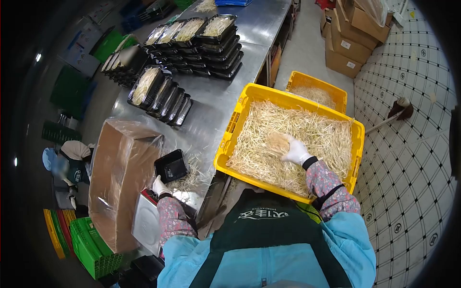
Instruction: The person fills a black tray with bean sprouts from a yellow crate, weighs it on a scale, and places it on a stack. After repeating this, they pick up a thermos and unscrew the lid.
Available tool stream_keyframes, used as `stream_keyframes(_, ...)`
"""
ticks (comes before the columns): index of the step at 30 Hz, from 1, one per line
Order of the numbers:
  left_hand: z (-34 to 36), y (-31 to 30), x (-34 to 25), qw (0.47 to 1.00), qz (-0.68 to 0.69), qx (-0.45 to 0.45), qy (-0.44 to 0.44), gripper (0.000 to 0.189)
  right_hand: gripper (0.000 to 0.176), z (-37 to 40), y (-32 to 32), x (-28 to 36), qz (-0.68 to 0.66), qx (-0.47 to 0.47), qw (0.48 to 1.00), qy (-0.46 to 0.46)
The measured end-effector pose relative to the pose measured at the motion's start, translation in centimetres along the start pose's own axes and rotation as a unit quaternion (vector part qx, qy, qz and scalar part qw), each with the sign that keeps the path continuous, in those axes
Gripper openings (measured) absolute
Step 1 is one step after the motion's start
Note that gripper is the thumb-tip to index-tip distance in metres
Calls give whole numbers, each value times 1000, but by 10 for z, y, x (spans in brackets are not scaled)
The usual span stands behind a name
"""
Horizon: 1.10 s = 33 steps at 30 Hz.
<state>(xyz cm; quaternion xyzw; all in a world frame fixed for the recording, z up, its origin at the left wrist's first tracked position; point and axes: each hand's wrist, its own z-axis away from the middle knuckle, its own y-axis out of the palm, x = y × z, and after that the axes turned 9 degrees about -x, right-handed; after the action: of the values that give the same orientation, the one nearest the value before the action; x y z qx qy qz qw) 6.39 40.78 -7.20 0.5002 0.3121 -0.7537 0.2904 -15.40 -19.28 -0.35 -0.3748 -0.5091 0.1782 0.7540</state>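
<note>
far left: a seated co-worker (65,163), face not described, beside a green slatted plastic crate (91,247) on the floor. next: a tall brown cardboard box lined with clear plastic film (122,182), standing at the near corner of the long stainless steel table (216,98), probably so it stays within arm's reach. left hand (161,186), white-gloved, lies at the near edge of a small empty black plastic tray (171,165); whether its fingers grip the tray or only rest against it cannot be told. loose sprout strands (194,177) lie just beside the tray. farther back: rows of stacked black trays filled with sprouts (192,41), overlapped like tiles, apparently to save table space. centre right: a large yellow plastic crate (235,127) heaped with pale bean sprouts, overhanging the table edge close to the person's body. right hand (295,151), white-gloved, is sunk in the heap, fingers curled together around a clump of sprouts (278,143). behind: a second yellow crate (317,89); right: brown cartons (348,48) and a mop (401,109) on the tiled floor.
</note>
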Motion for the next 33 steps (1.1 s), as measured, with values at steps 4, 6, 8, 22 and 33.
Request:
stream_keyframes(4,13,5,2,994,74,-2,77,16,103,-6,-19,10,47,31,998,4)
stream_keyframes(6,7,6,8,982,116,18,149,13,104,-4,-34,22,18,11,1000,3)
stream_keyframes(8,54,10,-21,977,80,-10,197,11,106,-6,-29,19,76,37,996,-11)
stream_keyframes(22,262,-19,-150,708,-129,134,682,50,51,23,29,267,321,-91,858,-391)
stream_keyframes(33,105,-209,-82,916,99,214,325,49,54,133,256,477,84,17,736,-671)
